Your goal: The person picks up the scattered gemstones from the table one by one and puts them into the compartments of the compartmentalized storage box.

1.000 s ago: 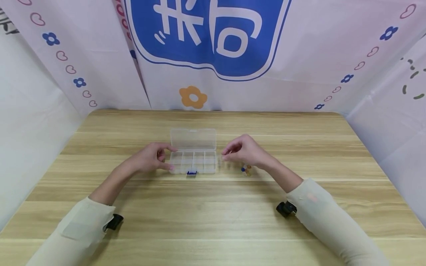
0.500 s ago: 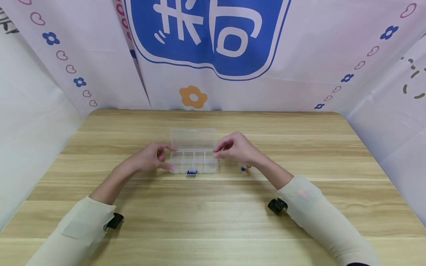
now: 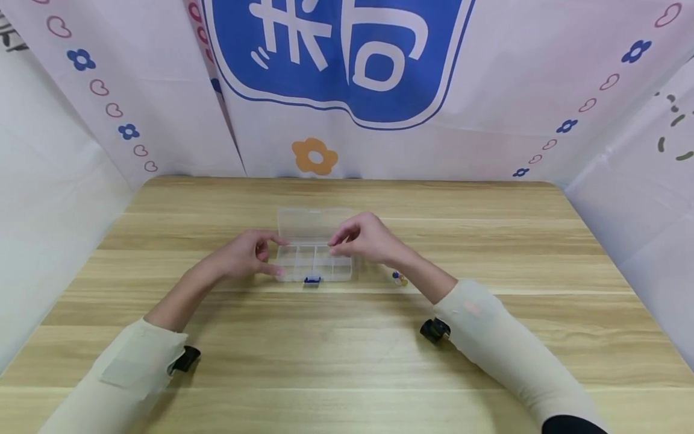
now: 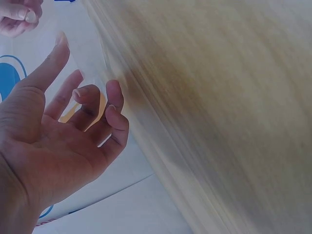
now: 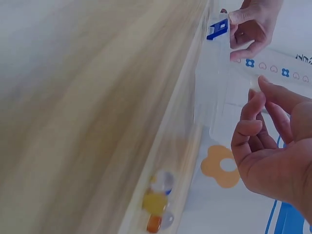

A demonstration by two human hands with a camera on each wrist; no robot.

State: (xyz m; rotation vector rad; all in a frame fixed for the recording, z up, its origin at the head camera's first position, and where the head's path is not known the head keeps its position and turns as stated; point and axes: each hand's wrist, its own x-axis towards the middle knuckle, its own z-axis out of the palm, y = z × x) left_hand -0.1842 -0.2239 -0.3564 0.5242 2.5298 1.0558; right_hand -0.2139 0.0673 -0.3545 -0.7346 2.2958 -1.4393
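"Trouble spots, head view first?"

"I've got the clear box (image 3: 340,276) on the surface (image 3: 325,355), its lid (image 3: 298,224) raised. My left hand (image 3: 249,253) grips its left end between thumb and index finger; my right hand (image 3: 364,237) is over its right half, near the lid, where a bump could skew everything. I can't tell which compartment lies below; a dropped bead could hit a divider (image 3: 315,261) and bounce. Loose beads (image 3: 399,278) lie right of the box, near my right forearm (image 3: 422,271), which could send them rolling."

"Left wrist?"

"It shows a clear bead (image 4: 30,17) pinched in my right fingertips. It looks round and slick, so an off-centre squeeze could shoot it out."

"Right wrist?"

"The pinched bead barely shows. My left thumb sits beside the blue latch (image 5: 218,29); snagging that could jerk the box."
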